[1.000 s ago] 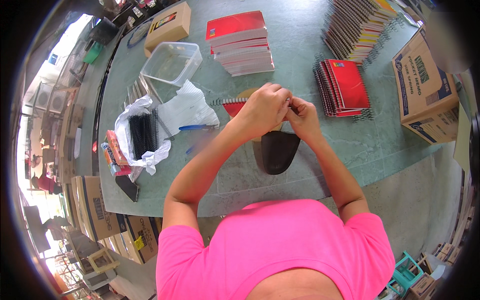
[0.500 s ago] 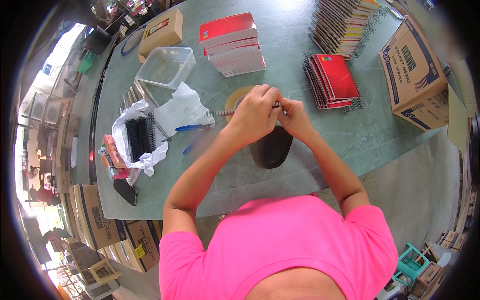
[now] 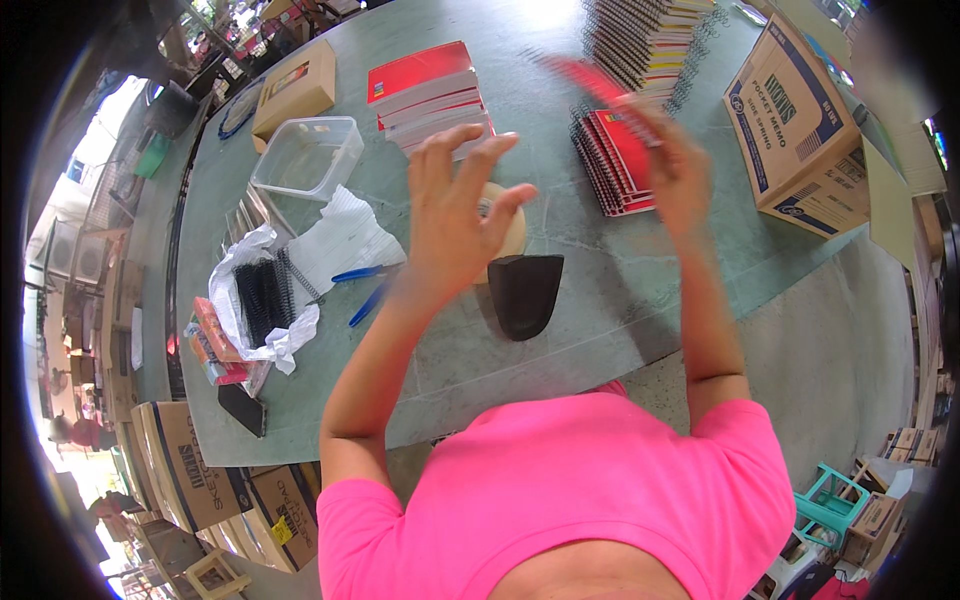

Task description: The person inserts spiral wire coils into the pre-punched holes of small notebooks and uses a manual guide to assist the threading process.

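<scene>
Head view. The right hand (image 3: 672,165), blurred, pinches a thin red notebook (image 3: 590,80) by one end, fingers pressed together on it, above the right side of the green table (image 3: 600,300). The left hand (image 3: 455,215) is empty, fingers spread, over a round tan disc (image 3: 508,238) at table centre.

Handling, as a judgement: the notebook looks light and slightly flexible, with a wire spine along one edge. It would bend if held by a corner, so a grip near the spine or across the middle of the cover seems safer. The cover appears smooth and could slip.

Count:
- one row of red notebooks (image 3: 618,160) just below the right hand
- one taller stack of spiral notebooks (image 3: 640,35) at the far right
- one stack of red-covered pads (image 3: 430,95) far of centre
- one clear plastic tub (image 3: 305,155) on the left
- one white bag of black wire coils (image 3: 262,295) at near left
- two blue pens (image 3: 362,285)
- one dark wedge-shaped object (image 3: 525,290) near the table's front edge
- one printed cardboard box (image 3: 800,110) at far right.
</scene>
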A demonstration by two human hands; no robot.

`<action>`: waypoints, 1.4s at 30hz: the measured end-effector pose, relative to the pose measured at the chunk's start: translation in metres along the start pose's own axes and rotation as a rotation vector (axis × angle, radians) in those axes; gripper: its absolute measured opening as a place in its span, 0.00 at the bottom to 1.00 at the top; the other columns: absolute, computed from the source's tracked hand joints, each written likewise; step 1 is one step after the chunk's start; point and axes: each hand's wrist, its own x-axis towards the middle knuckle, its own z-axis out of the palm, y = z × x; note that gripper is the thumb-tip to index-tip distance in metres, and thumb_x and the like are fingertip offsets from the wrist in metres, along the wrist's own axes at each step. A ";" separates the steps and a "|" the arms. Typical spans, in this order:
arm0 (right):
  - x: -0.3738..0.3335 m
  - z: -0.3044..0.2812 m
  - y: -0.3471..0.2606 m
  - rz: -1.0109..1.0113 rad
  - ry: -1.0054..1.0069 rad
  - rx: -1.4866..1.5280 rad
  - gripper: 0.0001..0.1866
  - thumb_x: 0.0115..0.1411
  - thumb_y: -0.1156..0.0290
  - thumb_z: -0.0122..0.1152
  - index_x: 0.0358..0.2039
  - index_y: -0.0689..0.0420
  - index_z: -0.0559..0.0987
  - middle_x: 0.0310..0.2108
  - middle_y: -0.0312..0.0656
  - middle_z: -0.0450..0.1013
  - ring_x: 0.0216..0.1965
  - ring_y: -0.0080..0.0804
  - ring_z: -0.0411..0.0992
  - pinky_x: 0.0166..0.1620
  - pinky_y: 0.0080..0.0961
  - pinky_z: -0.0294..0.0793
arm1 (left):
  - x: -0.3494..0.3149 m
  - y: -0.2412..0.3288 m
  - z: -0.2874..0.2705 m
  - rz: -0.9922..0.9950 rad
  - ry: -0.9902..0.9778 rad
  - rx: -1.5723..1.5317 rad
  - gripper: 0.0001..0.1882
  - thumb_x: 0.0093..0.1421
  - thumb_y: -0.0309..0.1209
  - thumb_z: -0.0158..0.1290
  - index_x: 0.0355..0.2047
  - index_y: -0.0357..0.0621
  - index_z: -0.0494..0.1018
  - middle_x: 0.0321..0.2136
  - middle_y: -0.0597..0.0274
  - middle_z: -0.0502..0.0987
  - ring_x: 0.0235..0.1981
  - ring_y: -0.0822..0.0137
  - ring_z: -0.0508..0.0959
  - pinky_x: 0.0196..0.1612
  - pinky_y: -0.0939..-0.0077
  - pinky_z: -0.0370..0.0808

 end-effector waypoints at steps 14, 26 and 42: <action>-0.052 -0.013 0.055 0.104 -0.361 -0.578 0.24 0.58 0.50 0.50 0.53 0.46 0.72 0.58 0.45 0.62 0.61 0.44 0.56 0.61 0.49 0.48 | -0.028 -0.041 0.032 -0.047 -0.241 -0.092 0.12 0.50 0.25 0.57 0.36 0.44 0.76 0.37 0.55 0.73 0.42 0.55 0.70 0.44 0.66 0.68; -0.018 -0.003 0.005 -0.021 -0.297 -0.198 0.22 0.55 0.64 0.60 0.50 0.57 0.73 0.55 0.46 0.65 0.58 0.42 0.61 0.61 0.40 0.53 | 0.045 -0.162 0.003 0.033 -0.141 0.556 0.12 0.51 0.32 0.56 0.37 0.45 0.76 0.35 0.58 0.79 0.39 0.58 0.75 0.44 0.67 0.69; 0.027 0.086 -0.042 0.217 -0.785 0.063 0.10 0.57 0.68 0.58 0.34 0.62 0.75 0.25 0.42 0.75 0.23 0.32 0.68 0.32 0.19 0.67 | -0.105 -0.154 -0.067 -0.899 0.001 0.086 0.10 0.59 0.32 0.48 0.31 0.36 0.73 0.30 0.47 0.78 0.33 0.54 0.79 0.37 0.63 0.73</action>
